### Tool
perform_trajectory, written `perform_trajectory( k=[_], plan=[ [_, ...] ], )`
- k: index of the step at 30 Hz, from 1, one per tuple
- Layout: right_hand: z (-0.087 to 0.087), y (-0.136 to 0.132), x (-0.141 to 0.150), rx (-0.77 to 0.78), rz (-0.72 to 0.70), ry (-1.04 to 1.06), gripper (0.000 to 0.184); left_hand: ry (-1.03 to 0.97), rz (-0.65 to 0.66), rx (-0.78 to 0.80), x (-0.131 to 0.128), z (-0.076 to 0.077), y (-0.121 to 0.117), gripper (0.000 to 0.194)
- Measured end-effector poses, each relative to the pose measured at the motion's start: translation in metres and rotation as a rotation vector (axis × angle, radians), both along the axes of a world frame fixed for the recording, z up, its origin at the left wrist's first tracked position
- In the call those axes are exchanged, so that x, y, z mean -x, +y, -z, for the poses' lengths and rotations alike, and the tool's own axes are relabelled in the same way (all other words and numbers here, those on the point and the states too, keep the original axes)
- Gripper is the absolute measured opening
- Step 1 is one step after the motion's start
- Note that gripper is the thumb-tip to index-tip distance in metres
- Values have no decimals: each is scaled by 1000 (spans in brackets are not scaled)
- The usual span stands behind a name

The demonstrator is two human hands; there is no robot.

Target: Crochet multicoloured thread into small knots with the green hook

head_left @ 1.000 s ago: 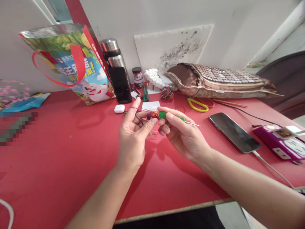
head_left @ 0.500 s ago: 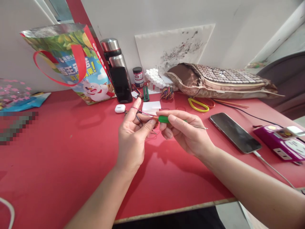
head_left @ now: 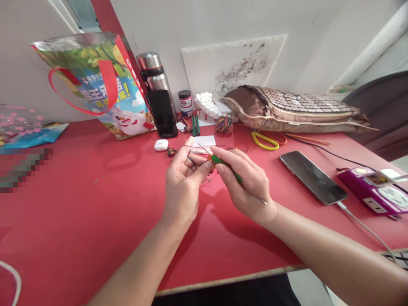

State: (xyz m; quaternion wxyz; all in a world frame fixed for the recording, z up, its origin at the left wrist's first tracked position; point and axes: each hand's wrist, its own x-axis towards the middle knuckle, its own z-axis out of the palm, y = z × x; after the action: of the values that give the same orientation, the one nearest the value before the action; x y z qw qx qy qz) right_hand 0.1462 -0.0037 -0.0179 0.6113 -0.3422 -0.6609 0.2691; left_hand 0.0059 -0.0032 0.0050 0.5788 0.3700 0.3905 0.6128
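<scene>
My left hand (head_left: 186, 182) pinches a small piece of multicoloured crochet work (head_left: 211, 164) between thumb and fingers, and a thread runs over its raised index finger. In my right hand (head_left: 247, 180) is a crochet hook with a green handle (head_left: 234, 170); its thin metal rear end points down toward the wrist. The hook's front tip is at the crochet work, but I cannot tell whether it is inside a stitch. A loose loop of thread hangs below the fingers. Behind my hands lies a white paper (head_left: 204, 141), and a ball of multicoloured yarn (head_left: 223, 125) sits farther back.
Left of my hands are a white earphone case (head_left: 161, 145), an upright phone (head_left: 162, 114) and a printed bag (head_left: 102, 89). Yellow-handled scissors (head_left: 265, 141), a charging phone (head_left: 313, 177) and a purple power socket (head_left: 371, 189) lie right. A cushion (head_left: 302, 108) rests against the wall.
My right hand has turned, so the hook's rear end swings from pointing right to pointing down and right. My left hand has shifted slightly right, still pinching the crochet work.
</scene>
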Motion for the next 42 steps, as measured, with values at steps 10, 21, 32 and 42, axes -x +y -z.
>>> perform_trajectory(
  k=[10,21,32,42],
  plan=[
    [-4,3,5,547,-400,627,22,-119,111,59,16,-9,9,57],
    [-12,13,-6,748,-505,705,17,-12,97,-7,15,-13,5,59],
    [-11,28,-22,862,-622,677,32,135,186,-38,13,-11,0,56],
    [-7,23,-21,787,-733,650,16,125,186,-35,14,-9,0,62]
  ],
)
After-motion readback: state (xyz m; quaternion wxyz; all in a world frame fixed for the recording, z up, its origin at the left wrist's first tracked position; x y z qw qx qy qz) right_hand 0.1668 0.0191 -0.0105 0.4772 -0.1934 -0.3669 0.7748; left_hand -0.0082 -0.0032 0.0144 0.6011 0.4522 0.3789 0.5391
